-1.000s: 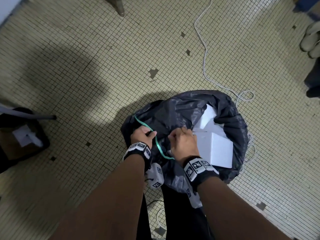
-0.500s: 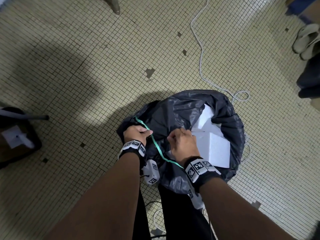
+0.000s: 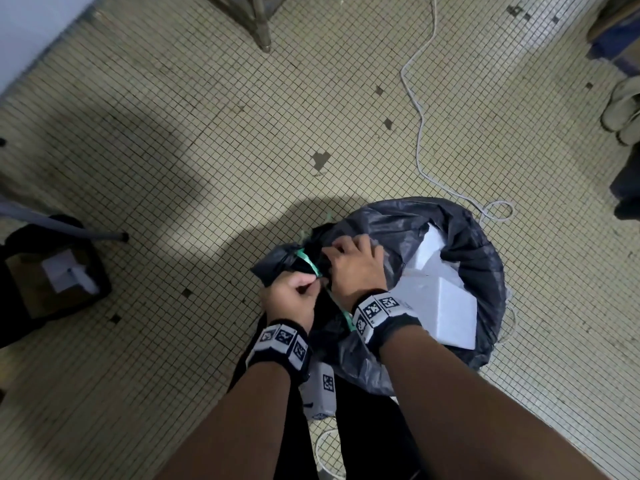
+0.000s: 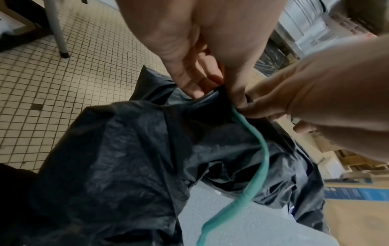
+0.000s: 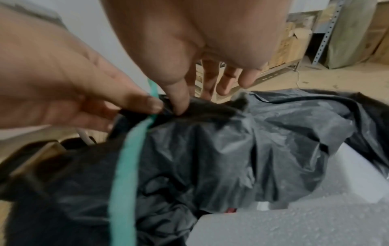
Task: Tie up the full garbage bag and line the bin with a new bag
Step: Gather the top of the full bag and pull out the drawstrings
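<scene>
The black garbage bag sits open in its bin, with white foam blocks showing inside. A green drawstring comes out of the bunched hem at the bag's left rim. My left hand is curled there, its thumb pinching the drawstring against the hem. My right hand lies right beside it, its fingertips pinching the black hem. The drawstring hangs in a slack loop back toward me. The bin itself is hidden under the bag.
A white cable snakes over the tiled floor beyond the bag. A chair leg stands at the top. At the left are a metal pole and an open box. Shoes lie at the right edge.
Both hands have moved together toward the bag's far-left rim. The hem there is now bunched up, and the stretched length of drawstring between my hands has gone.
</scene>
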A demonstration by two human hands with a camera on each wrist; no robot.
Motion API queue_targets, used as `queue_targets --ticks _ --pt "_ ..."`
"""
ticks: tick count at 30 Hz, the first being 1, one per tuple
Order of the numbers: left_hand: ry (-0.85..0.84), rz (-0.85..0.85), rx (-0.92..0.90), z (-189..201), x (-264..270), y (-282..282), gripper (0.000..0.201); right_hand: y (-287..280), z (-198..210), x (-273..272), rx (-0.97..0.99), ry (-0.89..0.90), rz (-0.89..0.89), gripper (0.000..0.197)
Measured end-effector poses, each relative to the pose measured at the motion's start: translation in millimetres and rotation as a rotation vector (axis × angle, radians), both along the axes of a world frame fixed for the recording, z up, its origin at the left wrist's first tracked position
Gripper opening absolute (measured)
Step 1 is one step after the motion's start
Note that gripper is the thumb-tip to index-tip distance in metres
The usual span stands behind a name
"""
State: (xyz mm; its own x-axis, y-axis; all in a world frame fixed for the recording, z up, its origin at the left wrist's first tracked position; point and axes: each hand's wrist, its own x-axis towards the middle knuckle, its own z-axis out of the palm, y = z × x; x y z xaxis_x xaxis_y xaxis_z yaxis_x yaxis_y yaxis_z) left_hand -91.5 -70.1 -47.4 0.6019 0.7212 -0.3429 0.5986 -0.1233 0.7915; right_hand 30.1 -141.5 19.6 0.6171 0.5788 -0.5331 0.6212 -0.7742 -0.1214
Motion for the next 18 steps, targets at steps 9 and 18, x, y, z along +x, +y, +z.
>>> queue_targets --ticks 9,18 --pt "-0.016 0.031 -0.036 19.1 -5.7 40.3 0.035 -8.0 -8.3 16.8 0.066 0.01 -0.032 0.024" --pt "0.502 -0.54 0.021 -15.9 57.4 88.1 0.063 -21.9 3.4 4.3 0.178 0.013 -0.128 0.022"
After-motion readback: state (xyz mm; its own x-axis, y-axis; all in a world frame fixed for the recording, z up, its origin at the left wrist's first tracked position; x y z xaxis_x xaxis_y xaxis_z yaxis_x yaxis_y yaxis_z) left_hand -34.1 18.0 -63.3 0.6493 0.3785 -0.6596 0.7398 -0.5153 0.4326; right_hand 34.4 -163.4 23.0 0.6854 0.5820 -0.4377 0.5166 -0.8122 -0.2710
